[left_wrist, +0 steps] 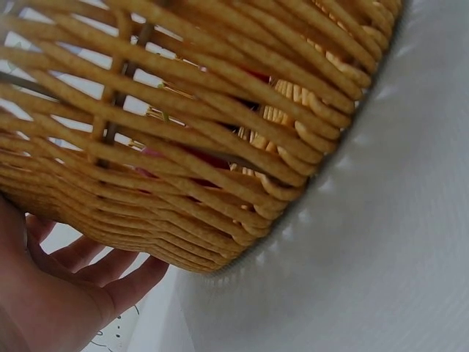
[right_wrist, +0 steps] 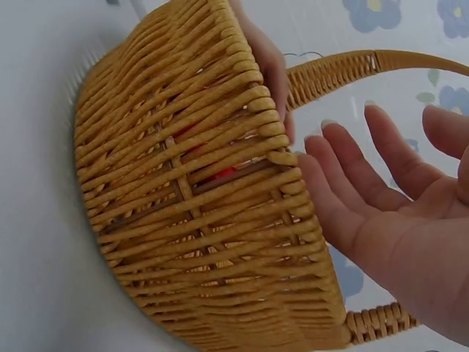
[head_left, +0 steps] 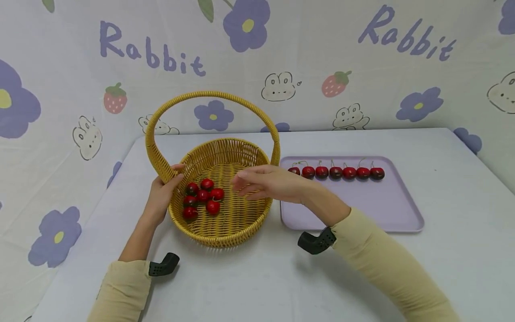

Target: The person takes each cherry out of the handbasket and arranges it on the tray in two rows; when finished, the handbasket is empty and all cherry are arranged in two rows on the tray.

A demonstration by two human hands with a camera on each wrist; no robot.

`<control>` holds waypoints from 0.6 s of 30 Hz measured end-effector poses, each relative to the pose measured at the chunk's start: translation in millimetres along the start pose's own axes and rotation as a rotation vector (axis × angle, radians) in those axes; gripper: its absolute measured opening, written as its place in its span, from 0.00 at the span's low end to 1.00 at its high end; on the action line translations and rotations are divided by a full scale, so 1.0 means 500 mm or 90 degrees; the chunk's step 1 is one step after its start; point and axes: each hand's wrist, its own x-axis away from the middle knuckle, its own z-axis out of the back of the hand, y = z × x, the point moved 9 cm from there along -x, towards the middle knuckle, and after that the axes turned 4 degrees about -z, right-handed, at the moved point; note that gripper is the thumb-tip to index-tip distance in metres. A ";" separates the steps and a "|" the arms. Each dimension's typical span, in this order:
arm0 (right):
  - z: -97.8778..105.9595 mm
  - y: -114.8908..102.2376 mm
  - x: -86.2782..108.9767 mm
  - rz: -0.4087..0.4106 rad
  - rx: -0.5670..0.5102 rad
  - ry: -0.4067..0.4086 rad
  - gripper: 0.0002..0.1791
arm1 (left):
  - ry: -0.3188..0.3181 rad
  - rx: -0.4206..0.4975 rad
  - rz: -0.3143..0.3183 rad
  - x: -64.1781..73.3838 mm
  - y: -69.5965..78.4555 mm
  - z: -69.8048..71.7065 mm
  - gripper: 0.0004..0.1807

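A yellow woven basket (head_left: 219, 241) with a tall arched handle (head_left: 213, 95) stands on the table. Several dark red cherries (head_left: 203, 195) lie in its left half. My left hand (head_left: 162, 197) grips the basket's left rim at the foot of the handle, thumb over the edge; in the left wrist view the left hand's fingers (left_wrist: 135, 282) rest against the woven wall. Over the basket's right side hovers my right hand (head_left: 273, 182), fingers loosely extended and nothing held, as the right wrist view also shows of the right hand (right_wrist: 396, 213).
To the right lies a lilac tray (head_left: 362, 214) with a row of several cherries (head_left: 349, 173) along its far side; my right forearm crosses its left part. A white patterned cloth (head_left: 306, 53) hangs behind the white table (head_left: 241, 286).
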 end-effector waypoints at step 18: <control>-0.040 0.039 -0.074 -0.087 0.172 -0.010 0.21 | 0.002 0.004 -0.003 0.000 -0.002 0.001 0.23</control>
